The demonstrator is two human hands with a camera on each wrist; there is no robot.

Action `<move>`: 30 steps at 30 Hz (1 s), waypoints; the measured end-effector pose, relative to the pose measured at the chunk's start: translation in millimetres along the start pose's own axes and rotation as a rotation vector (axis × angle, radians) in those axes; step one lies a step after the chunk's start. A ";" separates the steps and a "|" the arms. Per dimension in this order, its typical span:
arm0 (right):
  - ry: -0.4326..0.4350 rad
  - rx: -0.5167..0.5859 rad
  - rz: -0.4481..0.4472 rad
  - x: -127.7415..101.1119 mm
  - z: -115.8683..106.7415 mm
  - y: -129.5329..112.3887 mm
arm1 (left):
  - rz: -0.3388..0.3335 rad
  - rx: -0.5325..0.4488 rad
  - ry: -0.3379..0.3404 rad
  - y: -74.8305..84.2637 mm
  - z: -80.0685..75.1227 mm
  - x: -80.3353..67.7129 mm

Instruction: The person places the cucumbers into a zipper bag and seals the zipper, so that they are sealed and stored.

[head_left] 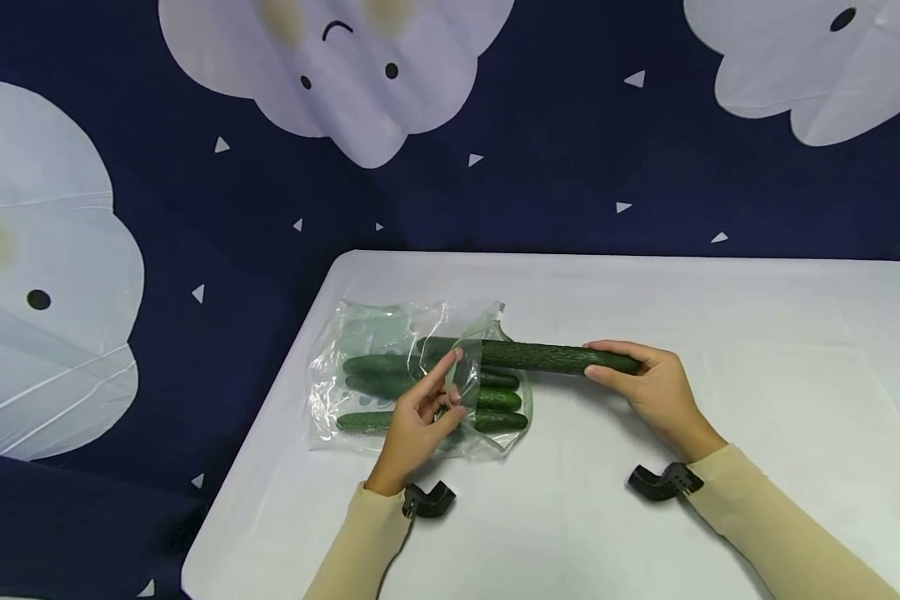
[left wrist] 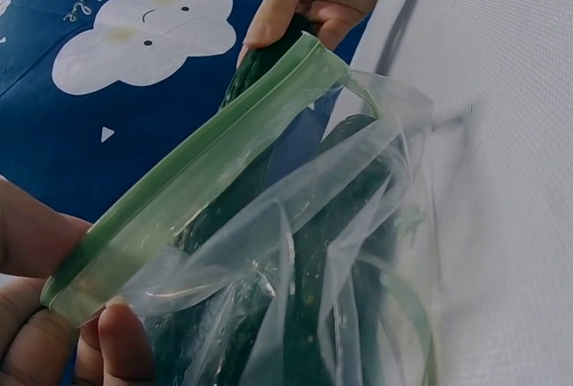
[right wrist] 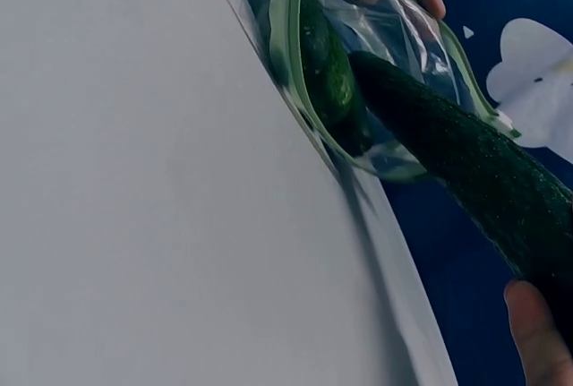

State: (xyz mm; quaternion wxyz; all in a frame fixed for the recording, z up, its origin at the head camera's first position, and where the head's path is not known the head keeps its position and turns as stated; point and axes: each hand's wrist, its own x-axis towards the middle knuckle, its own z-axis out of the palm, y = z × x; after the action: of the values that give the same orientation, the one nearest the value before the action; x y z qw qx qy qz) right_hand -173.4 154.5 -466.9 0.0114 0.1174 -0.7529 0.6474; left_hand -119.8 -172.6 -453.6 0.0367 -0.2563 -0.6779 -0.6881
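A clear plastic zip bag point(head_left: 390, 333) with a green seal strip point(left wrist: 206, 171) lies on the white table point(head_left: 645, 300). Several dark green cucumbers point(head_left: 427, 400) lie inside it. My left hand point(head_left: 420, 417) pinches the green rim of the bag's mouth and holds it up. My right hand point(head_left: 652, 387) grips the far end of a long cucumber point(head_left: 547, 357), whose other end pokes through the bag's mouth point(right wrist: 376, 90). The wrist views show the cucumber point(right wrist: 474, 171) partly inside the bag point(right wrist: 358, 46), above the others.
A dark blue backdrop with white cloud shapes point(head_left: 337, 67) hangs behind and to the left of the table. The table's left edge point(head_left: 270, 400) runs close to the bag. Bare table surface stretches to the right and front.
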 end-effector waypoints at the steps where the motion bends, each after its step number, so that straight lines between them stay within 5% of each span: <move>1: 0.000 0.004 0.004 0.2 3.4 -1.5 | -0.004 0.002 0.001 0.0 -0.2 -1.6; 17: -0.078 0.021 0.011 12.5 49.0 -29.1 | -0.009 -0.003 0.030 2.6 -3.2 -11.4; 30: -0.059 0.064 -0.013 25.3 65.9 -9.5 | 0.014 -0.024 0.009 -0.4 0.6 -1.4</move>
State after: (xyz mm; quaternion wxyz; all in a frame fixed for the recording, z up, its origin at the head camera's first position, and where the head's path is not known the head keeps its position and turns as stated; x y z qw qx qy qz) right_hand -187.3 84.6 -464.0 -0.0104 0.1416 -0.7310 0.6675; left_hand -118.5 -172.5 -454.5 0.0413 -0.2583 -0.6677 -0.6969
